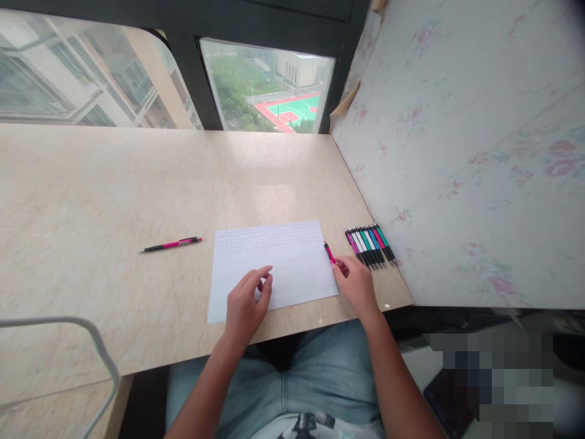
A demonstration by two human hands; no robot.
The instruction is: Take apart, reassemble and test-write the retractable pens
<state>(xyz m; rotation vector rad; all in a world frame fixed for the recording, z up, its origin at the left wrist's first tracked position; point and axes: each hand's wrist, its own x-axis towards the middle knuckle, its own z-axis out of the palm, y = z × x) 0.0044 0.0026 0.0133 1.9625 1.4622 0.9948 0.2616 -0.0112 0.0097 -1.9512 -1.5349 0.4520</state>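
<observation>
A white sheet of paper [278,259] with faint lines of writing near its top lies on the beige table [114,183]. My left hand [247,305] rests on the sheet's lower part, fingers loosely curled with nothing in them. My right hand [359,283] sits at the paper's right edge, pinching a pink and black pen [329,251] whose tip points up and left. A row of several pens [371,245] lies just right of that hand. Another pink and black pen [171,244] lies alone to the left of the paper.
A wall with flowered covering [457,152] closes the table's right side. Windows [269,85] run behind the far edge. A grey metal chair frame [91,341] curves at the lower left. My lap in jeans [301,372] is below the near edge.
</observation>
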